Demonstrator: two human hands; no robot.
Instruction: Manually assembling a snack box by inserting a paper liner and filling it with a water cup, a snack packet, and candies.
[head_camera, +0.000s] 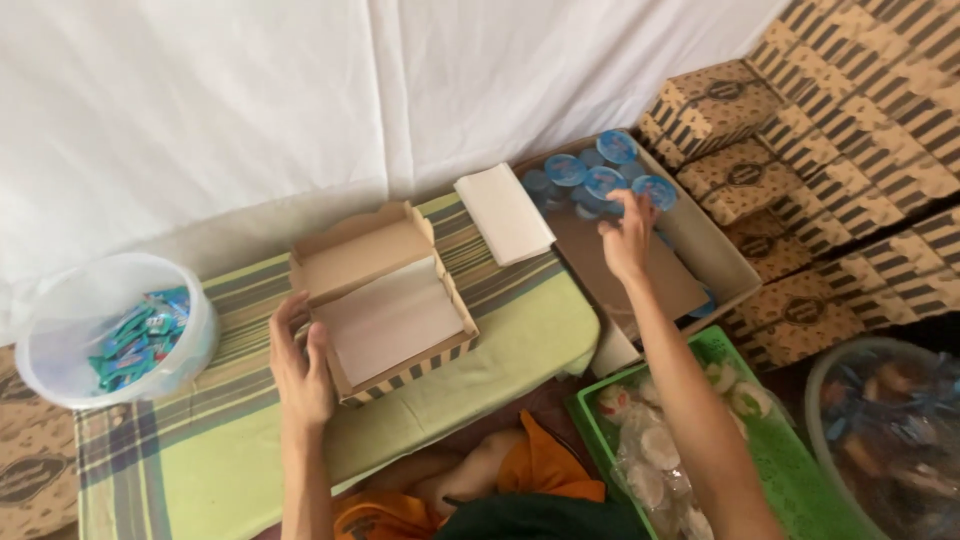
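An open striped cardboard box (385, 290), lined with white paper, lies on a low table covered with a green plaid cloth (500, 340). My left hand (300, 360) rests against the box's left front corner. My right hand (627, 235) reaches into a larger brown carton (720, 260) at the right. Its fingers touch one of several small cups with blue lids (600, 180) clustered at the carton's far end. Whether the fingers have closed on a cup is unclear.
A stack of white paper sheets (503, 212) lies behind the box. A clear tub of blue-green sachets (120, 335) stands at the left. Closed striped boxes (800, 150) are piled at the right. A green tray of wrapped snacks (680, 440) and a bagged container (890, 430) sit below.
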